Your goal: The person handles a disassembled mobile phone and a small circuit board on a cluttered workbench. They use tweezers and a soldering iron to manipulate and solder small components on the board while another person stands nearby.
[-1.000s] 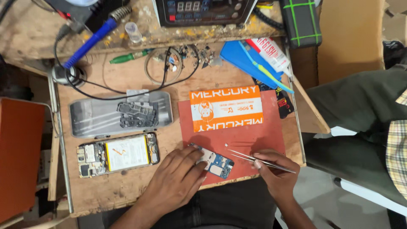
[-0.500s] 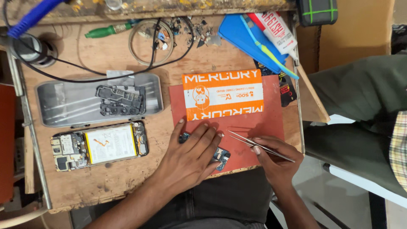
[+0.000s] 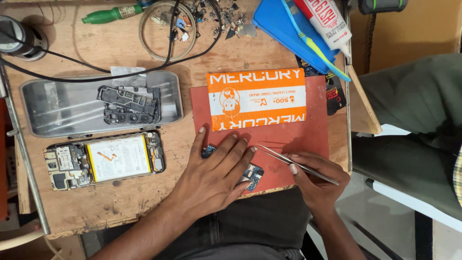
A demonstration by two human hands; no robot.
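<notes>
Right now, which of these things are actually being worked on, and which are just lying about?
In use: left hand, blue circuit board, right hand, tweezers, red mat.
Lying about: opened phone, metal tray, green screwdriver, toothbrush, blue case.

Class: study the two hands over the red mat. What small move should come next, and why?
Probably lower the tweezers tip to the blue circuit board. The left hand lies flat across that board on the red mat, and the right hand holds the tweezers tip just beside the left fingers.
</notes>
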